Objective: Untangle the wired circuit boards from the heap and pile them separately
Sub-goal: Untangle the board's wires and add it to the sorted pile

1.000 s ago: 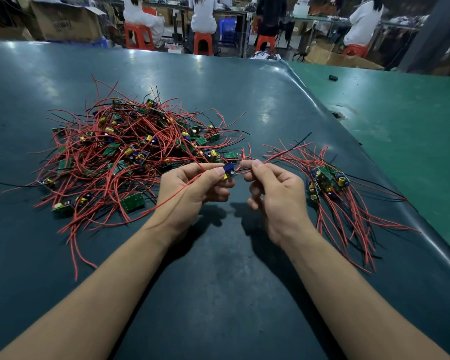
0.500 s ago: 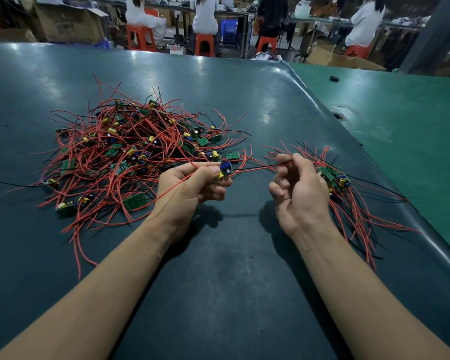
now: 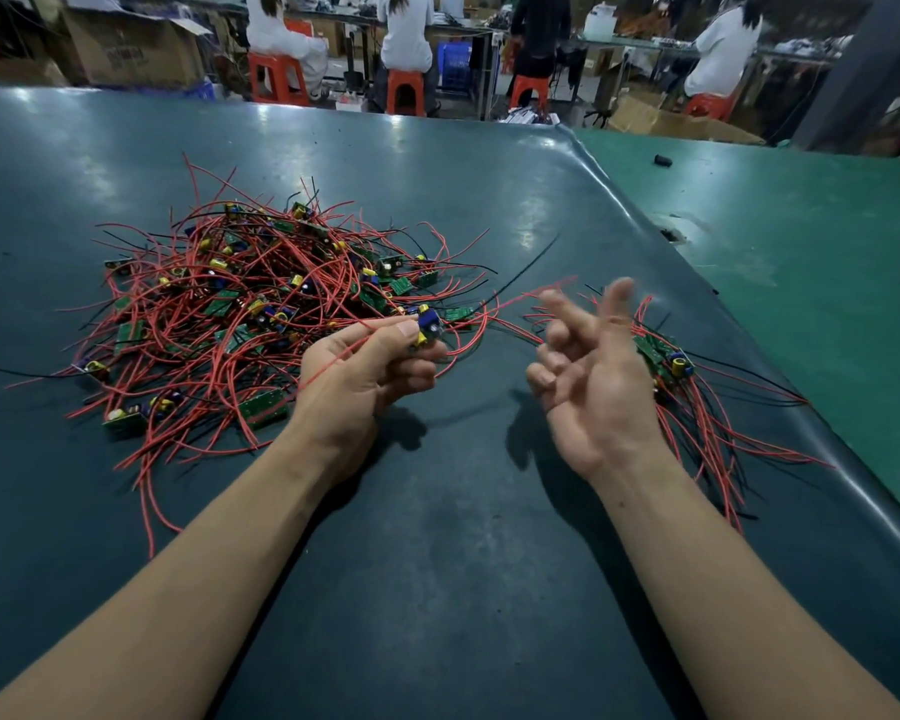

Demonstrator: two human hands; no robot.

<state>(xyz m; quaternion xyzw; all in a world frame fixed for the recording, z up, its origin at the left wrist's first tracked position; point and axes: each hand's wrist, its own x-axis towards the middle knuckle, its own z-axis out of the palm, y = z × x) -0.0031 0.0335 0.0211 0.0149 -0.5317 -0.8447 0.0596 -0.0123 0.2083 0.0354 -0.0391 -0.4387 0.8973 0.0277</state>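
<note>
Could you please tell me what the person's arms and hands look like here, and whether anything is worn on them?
Both forearms are bare all the way to the bottom edge of the picture: no sleeves, gloves, watch, wristband or rings show. The left hand is sharp, with short, trimmed fingernails. The right hand is blurred at the fingers, so no detail can be read there. No markings show on either arm.

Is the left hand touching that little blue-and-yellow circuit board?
Touching: the head view shows the left hand pinching the small circuit board between thumb and fingertips.
</note>
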